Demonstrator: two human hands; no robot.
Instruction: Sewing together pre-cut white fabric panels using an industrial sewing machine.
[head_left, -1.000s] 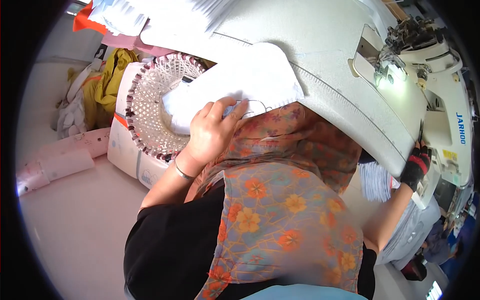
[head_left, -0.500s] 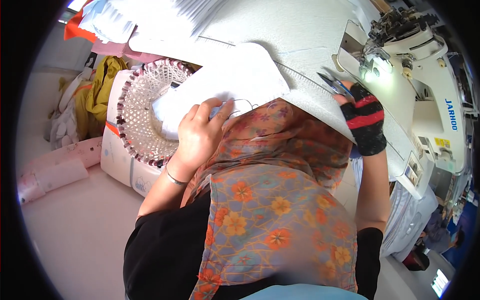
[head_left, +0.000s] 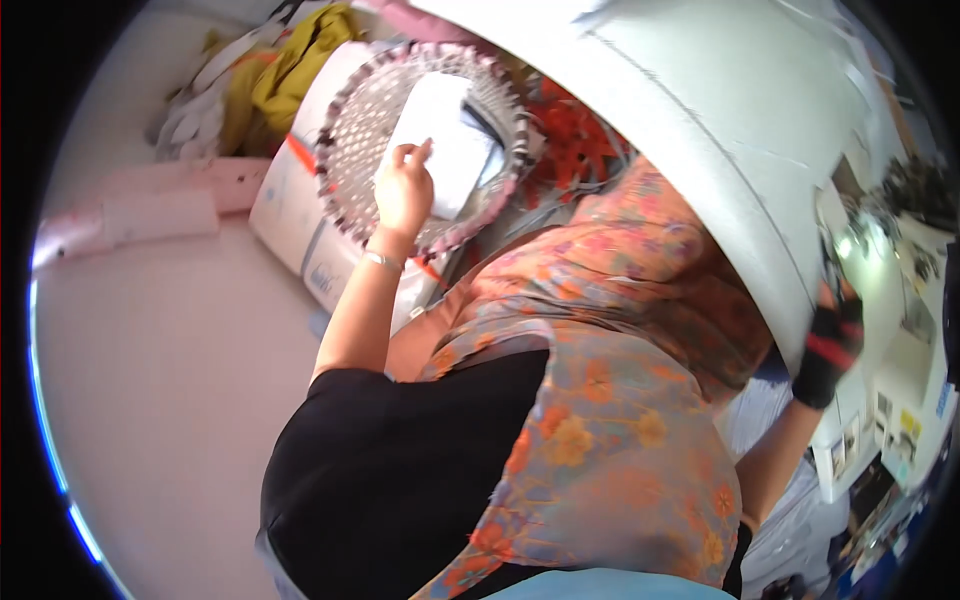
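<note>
My left hand [head_left: 405, 195] is over the round woven basket [head_left: 345, 125] at the upper left. Its curled fingers and thumb close on a white fabric piece [head_left: 450, 125], which lies slanted across the basket's opening. Beside that piece, a dark-edged item [head_left: 484, 128] shows inside the basket. At the right, my right hand [head_left: 832, 350] wears a black fingerless glove with red stripes and is blurred. It is closed around small thread snips [head_left: 829, 268], whose blades point up near the white table's edge.
A white worktable [head_left: 690, 90] with a ruler line curves across the upper right. The sewing machine [head_left: 905, 290] stands at the far right, its lamp lit. Behind the basket are yellow cloth [head_left: 305, 65] and red scraps [head_left: 570, 140]. A pale box [head_left: 290, 215] supports the basket.
My left hand has carried the white fabric from the table edge to the basket. The view has swung left, and my right hand, still with the snips, appears farther right and lower.
</note>
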